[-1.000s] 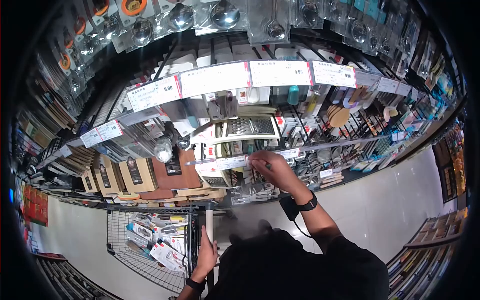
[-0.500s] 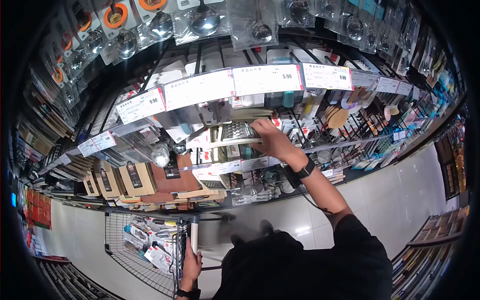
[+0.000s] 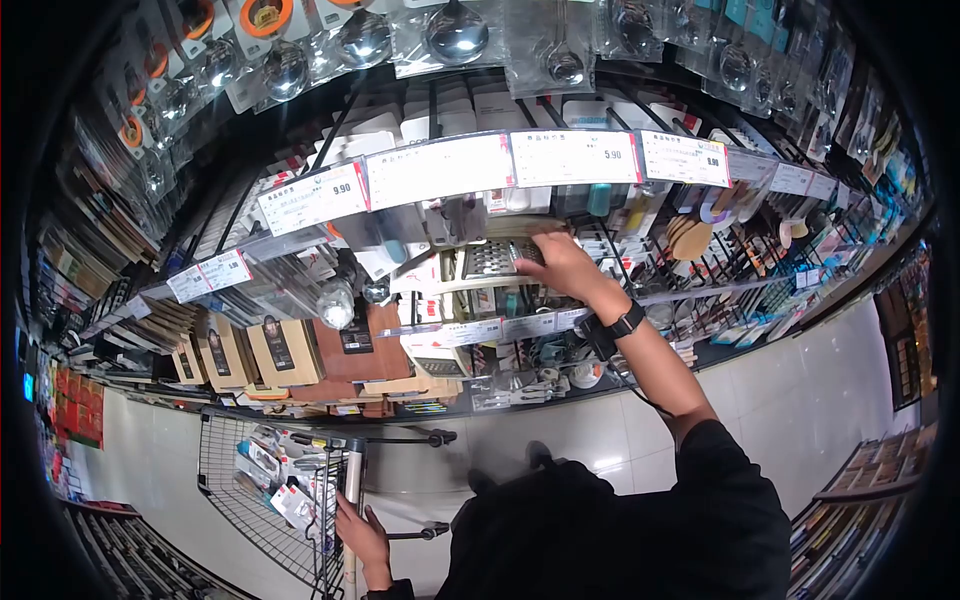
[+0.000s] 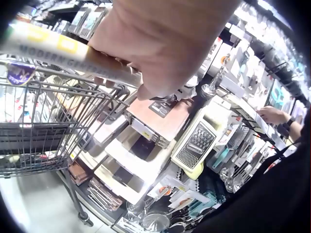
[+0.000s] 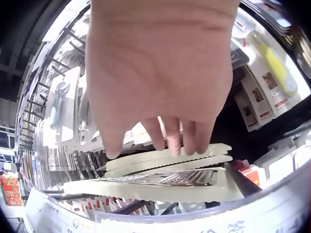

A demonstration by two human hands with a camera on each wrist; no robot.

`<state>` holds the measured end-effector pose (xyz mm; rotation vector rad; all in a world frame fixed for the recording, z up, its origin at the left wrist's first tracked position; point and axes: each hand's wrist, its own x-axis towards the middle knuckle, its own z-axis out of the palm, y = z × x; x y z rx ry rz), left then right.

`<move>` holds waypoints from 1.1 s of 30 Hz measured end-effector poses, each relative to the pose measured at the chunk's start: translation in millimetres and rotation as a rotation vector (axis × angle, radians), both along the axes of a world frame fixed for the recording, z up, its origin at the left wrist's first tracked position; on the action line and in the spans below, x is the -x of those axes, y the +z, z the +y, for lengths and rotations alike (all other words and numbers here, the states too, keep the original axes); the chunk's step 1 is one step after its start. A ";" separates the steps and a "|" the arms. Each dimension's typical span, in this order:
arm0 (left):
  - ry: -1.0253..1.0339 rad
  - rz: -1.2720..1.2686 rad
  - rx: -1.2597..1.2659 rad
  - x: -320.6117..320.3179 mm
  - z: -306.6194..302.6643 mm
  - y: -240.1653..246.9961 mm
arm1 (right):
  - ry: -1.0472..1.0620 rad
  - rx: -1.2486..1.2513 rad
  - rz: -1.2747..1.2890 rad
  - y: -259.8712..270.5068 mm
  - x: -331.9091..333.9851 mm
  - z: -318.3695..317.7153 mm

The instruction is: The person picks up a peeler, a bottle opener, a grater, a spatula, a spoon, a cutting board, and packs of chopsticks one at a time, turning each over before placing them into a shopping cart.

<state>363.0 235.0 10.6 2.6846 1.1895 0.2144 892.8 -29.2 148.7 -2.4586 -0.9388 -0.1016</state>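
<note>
In the head view my right hand (image 3: 566,268) reaches into the shelf over a pale-framed grater (image 3: 490,260) with a metal face. The right wrist view shows the thumb and fingers of this hand (image 5: 160,92) spread and pointing down. Their tips are right at the edge of a rear pale grater (image 5: 165,159), behind a front grater (image 5: 189,178). My left hand (image 3: 365,538) is on the shopping cart's handle (image 3: 354,470). In the left wrist view the left hand (image 4: 150,48) grips the pale handle bar, its fingertips showing below it.
A wire cart (image 3: 240,500) carries several packaged utensils. Wooden cutting boards (image 3: 285,352) stand low on the left. Bagged ladles (image 3: 457,35) hang above, and a price-label rail (image 3: 440,170) runs across the shelf. Wooden spoons (image 3: 690,240) hang to the right.
My right hand has moved up from the lower label rail to the graters, its fingers opening out. The cart and my left hand have shifted left and toward me.
</note>
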 end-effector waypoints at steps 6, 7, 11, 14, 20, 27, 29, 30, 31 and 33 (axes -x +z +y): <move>0.081 0.085 -0.260 -2.1 11.4 -1.2 | 0.199 0.128 -0.164 9.8 26.1 12.1; 0.080 0.086 -0.260 -3.7 13.7 0.2 | 0.199 0.128 -0.164 5.7 24.0 13.2; 0.094 0.066 -0.235 -1.3 28.0 1.1 | 0.122 0.179 -0.235 -3.9 21.6 19.1; 0.119 0.085 -0.258 -3.4 33.0 1.2 | 0.115 0.191 -0.314 -9.0 20.6 20.7; 0.143 0.078 -0.237 -1.1 42.8 -5.8 | 0.210 0.039 -0.482 -3.2 22.8 15.9; 0.122 -0.068 -0.240 -15.0 42.7 -5.9 | 0.240 -0.007 -0.356 0.1 34.1 8.1; 0.062 -0.305 -0.189 -43.9 23.2 9.6 | 0.257 0.067 -0.278 8.3 37.7 4.3; -0.024 -0.361 -0.184 -60.7 14.2 11.1 | 0.265 0.008 -0.317 11.8 42.8 1.5; -0.098 -0.441 -0.114 -75.9 7.2 1.4 | 0.270 0.008 -0.312 15.5 50.9 0.3; -0.196 -0.582 0.141 -120.7 -14.4 -2.3 | 0.196 -0.184 -0.248 23.7 75.0 -4.1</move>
